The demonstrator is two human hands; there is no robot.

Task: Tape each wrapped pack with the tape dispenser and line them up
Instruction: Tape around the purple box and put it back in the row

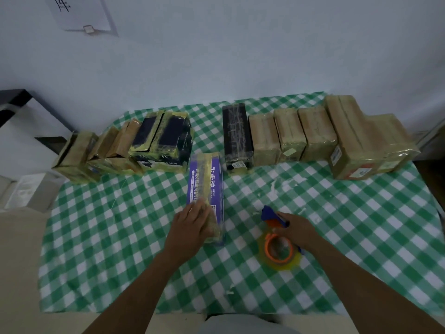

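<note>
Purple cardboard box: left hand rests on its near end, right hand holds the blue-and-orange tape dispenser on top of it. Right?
Not quite. The head view shows the right hand holding the blue-and-orange tape dispenser beside the purple cardboard box, to its right over the green-checked tablecloth, not on top of it. The left hand does rest on the box's near end.

A green-and-white checked tablecloth (115, 237) is lying spread over a beige surface (19, 261). A pale wall (240, 56) is rising behind it, with a sheet of paper (81, 13) hanging at its upper left. A black frame (16, 97) is standing at the left, with white boxes (31, 191) sitting just below it.
</note>
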